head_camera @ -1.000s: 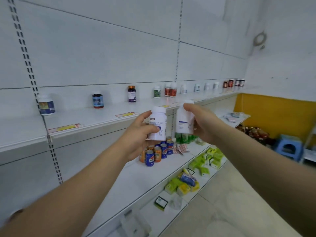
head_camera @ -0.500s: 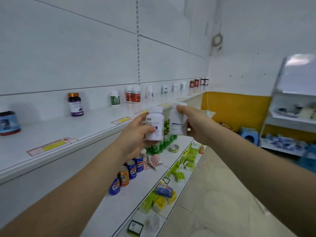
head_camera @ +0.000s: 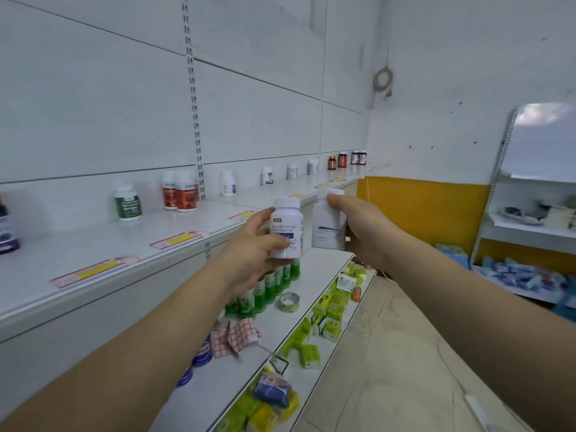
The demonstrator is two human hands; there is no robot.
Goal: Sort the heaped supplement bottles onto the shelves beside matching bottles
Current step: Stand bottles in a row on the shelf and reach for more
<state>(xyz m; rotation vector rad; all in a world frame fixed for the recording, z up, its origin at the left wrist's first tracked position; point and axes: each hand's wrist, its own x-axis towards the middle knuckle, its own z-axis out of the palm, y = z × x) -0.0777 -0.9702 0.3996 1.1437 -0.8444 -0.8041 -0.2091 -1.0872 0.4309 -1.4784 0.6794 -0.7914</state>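
Two white supplement bottles held up side by side at chest height, out in front of the top shelf edge. Left bottle gripped round its body by the left hand, thumb across the front of the label, fingers curled behind. Right bottle clasped by the right hand, thumb hooked over the cap, fingers wrapped round the far side. Both upright, long axis near vertical, caps up, printed labels facing the camera; right one tipped slightly toward the left one, the two close together, whether touching cannot be told.

Behind and to the left, spaced along the top shelf: a green-labelled bottle, a pair of red-labelled bottles touching each other, then single white bottles running toward the far corner, and dark bottles at the end. Yellow price strips along the shelf lip. Nothing between the held bottles and that shelf.

Below the hands, on the middle shelf: a row of green bottles, partly hidden by the left hand, a tape roll, checked red-and-white packets, blue cans. On the lowest shelf, green and yellow boxes.
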